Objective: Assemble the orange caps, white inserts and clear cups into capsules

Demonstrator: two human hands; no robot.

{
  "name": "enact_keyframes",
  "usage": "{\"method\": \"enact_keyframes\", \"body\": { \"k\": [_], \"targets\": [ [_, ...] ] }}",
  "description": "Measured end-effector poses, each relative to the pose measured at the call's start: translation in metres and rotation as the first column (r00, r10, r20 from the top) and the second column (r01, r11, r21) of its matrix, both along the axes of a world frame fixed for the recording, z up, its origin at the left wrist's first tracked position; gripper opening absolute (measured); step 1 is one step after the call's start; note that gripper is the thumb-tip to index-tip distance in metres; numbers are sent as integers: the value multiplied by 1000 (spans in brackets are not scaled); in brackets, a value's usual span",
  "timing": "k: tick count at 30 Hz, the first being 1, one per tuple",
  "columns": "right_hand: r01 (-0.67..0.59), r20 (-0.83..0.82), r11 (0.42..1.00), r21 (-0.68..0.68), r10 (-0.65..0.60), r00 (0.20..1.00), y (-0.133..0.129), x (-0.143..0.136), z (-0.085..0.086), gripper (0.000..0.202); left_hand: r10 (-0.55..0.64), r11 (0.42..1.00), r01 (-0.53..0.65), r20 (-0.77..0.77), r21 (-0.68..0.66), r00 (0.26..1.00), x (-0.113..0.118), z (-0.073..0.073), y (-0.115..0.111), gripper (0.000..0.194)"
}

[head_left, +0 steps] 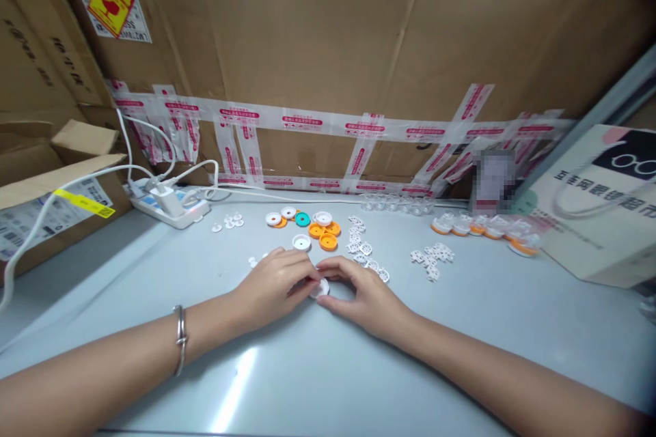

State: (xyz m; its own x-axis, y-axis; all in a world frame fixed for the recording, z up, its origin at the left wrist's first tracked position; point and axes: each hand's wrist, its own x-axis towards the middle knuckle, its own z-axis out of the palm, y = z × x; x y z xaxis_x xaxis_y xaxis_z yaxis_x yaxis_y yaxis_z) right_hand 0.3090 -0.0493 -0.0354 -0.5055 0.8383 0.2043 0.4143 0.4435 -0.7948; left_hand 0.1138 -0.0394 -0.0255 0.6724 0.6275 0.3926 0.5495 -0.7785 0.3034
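Both hands meet over a small round white plastic cap (320, 289) on the table. My right hand (359, 290) has its thumb and fingers closed around the cap's right side. My left hand (281, 280) reaches in from the other side, fingertips pinched together at the cap's rim; whether they hold a smaller piece is hidden. Just beyond the hands lie a white cap (302, 243), orange caps (328, 241) and a teal cap (302, 218). Thin white wheel-like pieces (365, 249) form a line near my right hand. A few tiny white pieces (252, 262) lie by my left hand.
Small white discs (234, 220) and a power strip (174, 208) with white cables are at the left. White notched pieces (433, 259), clear domes on orange bases (484, 227) and clear cups (394, 203) lie right. Cardboard boxes (318, 48) and a white printed box (589, 218) border the table.
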Motion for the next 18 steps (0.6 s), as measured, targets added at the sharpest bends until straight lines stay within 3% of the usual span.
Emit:
{"method": "enact_keyframes", "body": {
  "k": [9, 18],
  "targets": [
    [9, 5, 1000, 26, -9, 1000, 2, 3, -2, 33, -134, 979, 147, -91, 145, 987, -6, 1, 4, 18],
    [22, 2, 999, 35, -22, 1000, 1, 3, -2, 30, -196, 981, 192, -192, -39, 962, -13, 14, 0, 24]
  ]
}}
